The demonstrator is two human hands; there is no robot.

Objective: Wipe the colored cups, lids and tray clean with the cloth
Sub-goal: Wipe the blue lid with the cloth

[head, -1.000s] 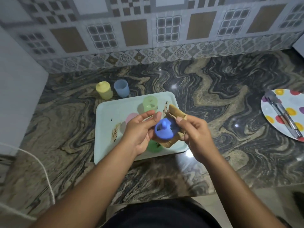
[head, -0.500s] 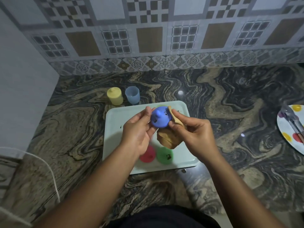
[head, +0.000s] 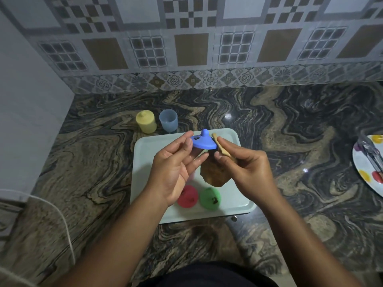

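Head view: looking down on a marbled counter (head: 290, 141), taking in both forearms reaching in from the near edge.
Left hand (head: 176, 168): pinching the blue lid (head: 204, 142) by its left rim with the fingertips and showing the palm to the camera. Opening out straighter than half a second ago.
Blue lid: being held in the air over the far part of the tray (head: 143, 158). Now tilting almost edge-on and pointing its knob up and far, where half a second ago it was turning its round face to the camera. Showing dark specks near the left edge.
Right hand (head: 246, 168): gripping the cloth (head: 215, 172), clamping a fold between thumb and forefinger just right of the lid. No longer pressing the thumb on the lid's face as in the earlier frame.
Cloth: hanging brown and bunched between the two hands. Touching the lid's right rim or lying just beside it, impossible to tell which.
Tray: lying pale green on the counter, carrying the red lid (head: 187, 196) and the green lid (head: 209, 198) side by side at the near edge. Both showing dark specks and staying where they were.
Cups: yellow cup (head: 146, 121), lidded, and blue cup (head: 168, 120), open, standing just beside each other on the counter past the tray's far left corner.
Right edge: spotted plate (head: 361, 162) carrying metal tongs (head: 371, 154), well apart from the tray.
Left side: white cable (head: 67, 224) trailing across the counter.
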